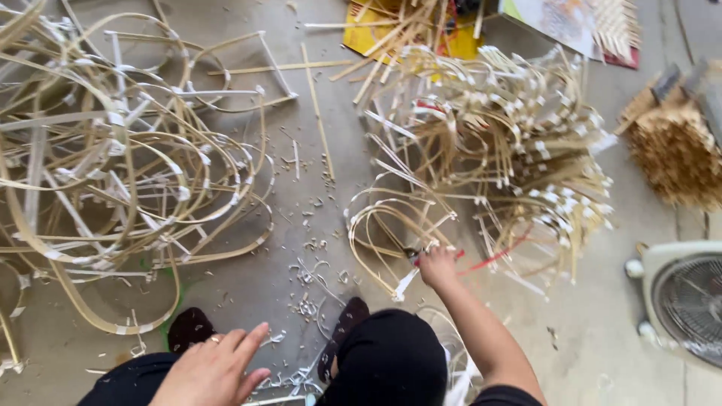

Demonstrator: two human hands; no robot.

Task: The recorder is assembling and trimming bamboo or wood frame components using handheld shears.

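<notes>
The left hand [214,368] lies nearest, low over the knee in dark trousers [387,361], its fingers [252,337] released and spread, holding nothing; a ring shows on one finger. Just beyond those fingertips sit two dark shoes [342,331] on the grey concrete floor [301,150], with pale shavings [308,297] scattered between and ahead of them.

Farther out, the right hand [438,265] reaches forward with fingers clenched on a small red-handled cutter [430,256], which sits in its grip at the bottom edge of a curved bamboo frame [387,225]. The frame lies flat on the floor, touching the fingers on their left and far side; white tape binds its joints.

Beyond the right fingers spreads a heap of short taped bamboo pieces [519,143]. Far to the left of the left fingers lies a big tangle of bamboo hoops [113,158]. Right of the right hand stands a white fan [681,297], and past it a straw broom [673,146]. Farthest off, loose splints rest on a yellow sheet [406,30].
</notes>
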